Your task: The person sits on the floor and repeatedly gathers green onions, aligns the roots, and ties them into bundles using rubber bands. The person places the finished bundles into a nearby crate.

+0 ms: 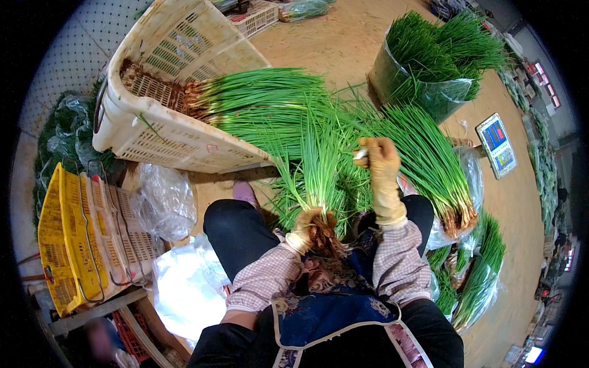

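Note:
My left hand (302, 232), in a tan glove, is closed round a bunch of spring onions (319, 178) just above its brown, soil-covered roots; the green leaves point away from me. My right hand (381, 156), gloved too, is raised to the right of the bunch, apart from it. Its fingers are curled, and a small whitish thing shows at the fingertips, too small to name. Loose green leaves lie beneath the bunch. Beyond my hands, a cream plastic crate (184, 144) lies on its side with a thick layer of spring onions (257, 101) spilling out, roots inward.
To the right, a trimmed-looking pile of spring onions (429, 165) rests beside a scale display (497, 146). Behind stands a plastic-lined tub (392, 76) of upright greens. Bagged bunches (481, 276) lie at lower right. Clear plastic bags (187, 282) and stacked yellow crates (61, 239) are left.

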Demonstrator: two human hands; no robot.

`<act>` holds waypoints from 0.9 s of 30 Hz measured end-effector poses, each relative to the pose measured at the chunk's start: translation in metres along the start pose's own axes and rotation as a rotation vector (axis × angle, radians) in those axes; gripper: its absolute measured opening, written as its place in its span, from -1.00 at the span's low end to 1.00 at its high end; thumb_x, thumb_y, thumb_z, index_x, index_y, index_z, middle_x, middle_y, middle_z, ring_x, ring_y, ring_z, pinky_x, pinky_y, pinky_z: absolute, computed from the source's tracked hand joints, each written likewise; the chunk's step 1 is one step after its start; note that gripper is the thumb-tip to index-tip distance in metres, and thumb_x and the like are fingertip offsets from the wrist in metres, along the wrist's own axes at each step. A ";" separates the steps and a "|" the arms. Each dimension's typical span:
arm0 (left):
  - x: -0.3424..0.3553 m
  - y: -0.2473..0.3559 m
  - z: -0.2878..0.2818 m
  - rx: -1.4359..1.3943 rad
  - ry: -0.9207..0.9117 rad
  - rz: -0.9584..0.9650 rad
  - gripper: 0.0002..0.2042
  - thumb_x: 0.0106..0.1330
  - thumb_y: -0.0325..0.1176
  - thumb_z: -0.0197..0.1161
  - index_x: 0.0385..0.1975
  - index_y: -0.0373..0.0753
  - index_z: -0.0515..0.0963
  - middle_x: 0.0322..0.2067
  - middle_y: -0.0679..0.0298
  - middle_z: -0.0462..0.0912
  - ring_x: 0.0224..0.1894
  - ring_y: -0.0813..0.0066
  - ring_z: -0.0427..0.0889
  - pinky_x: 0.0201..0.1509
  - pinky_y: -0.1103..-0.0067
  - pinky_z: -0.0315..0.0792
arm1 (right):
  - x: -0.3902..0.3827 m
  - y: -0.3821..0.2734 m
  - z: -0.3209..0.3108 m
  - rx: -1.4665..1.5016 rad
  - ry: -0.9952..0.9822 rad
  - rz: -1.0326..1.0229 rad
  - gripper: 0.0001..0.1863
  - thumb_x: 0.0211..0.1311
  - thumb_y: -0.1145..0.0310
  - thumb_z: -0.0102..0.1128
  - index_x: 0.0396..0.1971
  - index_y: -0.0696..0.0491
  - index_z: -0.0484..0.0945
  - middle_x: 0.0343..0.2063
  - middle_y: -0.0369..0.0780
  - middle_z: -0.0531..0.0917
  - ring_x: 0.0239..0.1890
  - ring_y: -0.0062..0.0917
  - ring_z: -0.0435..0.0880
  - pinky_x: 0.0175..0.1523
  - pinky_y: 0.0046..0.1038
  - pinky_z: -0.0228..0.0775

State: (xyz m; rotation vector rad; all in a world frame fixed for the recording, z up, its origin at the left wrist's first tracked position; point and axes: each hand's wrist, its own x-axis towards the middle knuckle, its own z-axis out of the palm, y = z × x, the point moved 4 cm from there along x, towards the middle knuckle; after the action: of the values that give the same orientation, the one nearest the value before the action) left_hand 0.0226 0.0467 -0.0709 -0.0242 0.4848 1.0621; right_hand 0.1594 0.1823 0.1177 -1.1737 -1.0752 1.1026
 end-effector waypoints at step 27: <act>-0.006 0.012 0.019 0.211 0.136 -0.020 -0.69 0.21 -0.55 0.14 -0.05 -0.31 0.30 -0.32 0.10 0.56 -0.44 0.28 0.62 -0.49 0.43 0.61 | -0.056 0.132 0.000 -0.280 -0.286 0.467 -0.84 0.16 0.34 0.13 -0.45 0.12 0.46 -0.60 -0.33 0.54 -0.60 -0.68 0.42 -0.50 -0.60 0.23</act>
State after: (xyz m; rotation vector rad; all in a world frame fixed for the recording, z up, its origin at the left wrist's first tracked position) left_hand 0.0169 0.0524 -0.0489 0.0862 0.7165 0.9894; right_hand 0.1412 0.1350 -0.0167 -1.5751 -1.2360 1.5523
